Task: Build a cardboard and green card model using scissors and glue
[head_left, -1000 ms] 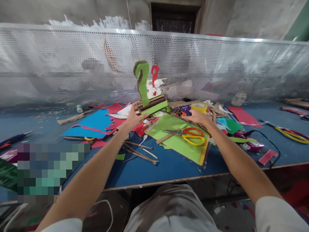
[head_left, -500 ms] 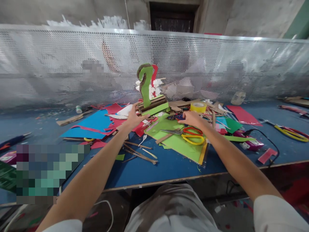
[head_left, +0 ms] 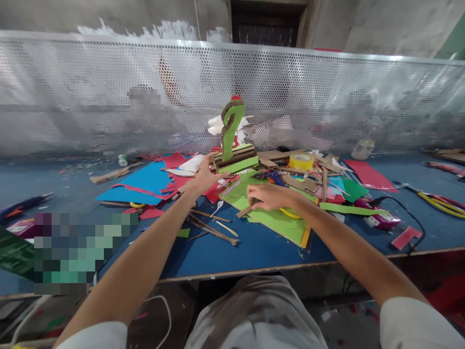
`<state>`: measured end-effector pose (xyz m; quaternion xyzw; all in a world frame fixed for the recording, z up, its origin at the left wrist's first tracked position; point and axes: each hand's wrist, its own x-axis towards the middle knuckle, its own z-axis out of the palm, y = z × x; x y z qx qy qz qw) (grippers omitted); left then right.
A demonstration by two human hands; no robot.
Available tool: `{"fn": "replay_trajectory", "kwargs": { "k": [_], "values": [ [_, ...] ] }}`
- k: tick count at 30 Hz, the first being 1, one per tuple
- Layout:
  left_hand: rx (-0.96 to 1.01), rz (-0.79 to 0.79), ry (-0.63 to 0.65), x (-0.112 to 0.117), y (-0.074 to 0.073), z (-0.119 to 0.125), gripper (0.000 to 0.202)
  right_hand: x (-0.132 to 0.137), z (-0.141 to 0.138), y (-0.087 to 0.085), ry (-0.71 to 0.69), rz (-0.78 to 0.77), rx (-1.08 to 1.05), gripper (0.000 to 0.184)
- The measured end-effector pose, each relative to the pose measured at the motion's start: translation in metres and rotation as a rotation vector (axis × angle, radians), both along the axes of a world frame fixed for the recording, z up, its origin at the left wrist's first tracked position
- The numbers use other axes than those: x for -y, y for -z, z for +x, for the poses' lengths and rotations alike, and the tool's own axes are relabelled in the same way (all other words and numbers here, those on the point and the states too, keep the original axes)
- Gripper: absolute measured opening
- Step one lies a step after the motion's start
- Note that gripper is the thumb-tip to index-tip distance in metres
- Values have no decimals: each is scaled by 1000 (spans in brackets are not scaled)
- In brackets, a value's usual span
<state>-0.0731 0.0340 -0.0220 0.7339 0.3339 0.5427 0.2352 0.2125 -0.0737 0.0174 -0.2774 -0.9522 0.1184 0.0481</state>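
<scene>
My left hand (head_left: pixel 206 175) grips the left end of a cardboard model (head_left: pixel 238 167), its thumb along the front. The model has a slotted base edged in green and an upright, curled green cutout (head_left: pixel 232 128); red and white pieces show behind it. My right hand (head_left: pixel 267 196) is lowered over green sheets (head_left: pixel 286 230) with its fingers curled down. Beneath that hand lies a pair of scissors, mostly hidden; part of the yellow handle (head_left: pixel 290 213) shows by the wrist. What the curled fingers hold, if anything, is hidden.
Yellow tape (head_left: pixel 301 161) and cardboard scraps lie right of the model. Blue sheet (head_left: pixel 136 182) is on the left, with cardboard strips (head_left: pixel 214 229) nearer me. Yellow-and-red-handled pliers (head_left: pixel 439 203) and a purple glue gun (head_left: pixel 383 218) lie right. A perforated metal screen (head_left: pixel 308 102) stands behind.
My right hand has moved left and nearer me, over the scissors. The model in my left hand has turned, so its red cutout is now mostly behind the green one.
</scene>
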Motion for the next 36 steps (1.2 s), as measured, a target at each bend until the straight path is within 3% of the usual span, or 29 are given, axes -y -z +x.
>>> {"fn": "replay_trajectory", "kwargs": {
  "k": [5,8,11,13,15,17,21,24,29,36],
  "values": [
    [-8,34,42,3,0,3,90,5,2,-6,-55,-184,-235,18],
    [-27,33,54,6,-1,5,89,5,7,-11,-124,-348,-607,35],
    [-63,40,74,8,-2,8,87,0,14,-13,-176,-416,-985,44],
    [-80,45,99,10,-2,12,88,-4,22,-15,-171,-426,-1082,44],
    [-80,48,115,12,-3,15,88,-8,29,-17,-113,-403,-1042,41],
    [-78,55,130,15,-4,19,87,-11,34,-18,-17,-253,-948,37],
    [-79,67,174,19,-5,24,85,-16,34,-17,116,357,-735,27],
    [-102,53,179,20,-3,28,87,-20,28,-11,133,667,-612,24],
    [-112,49,189,25,-4,37,87,-20,21,-3,160,883,-490,20],
    [-121,44,188,43,-13,49,89,-26,20,4,178,978,-437,22]
  ]
}}
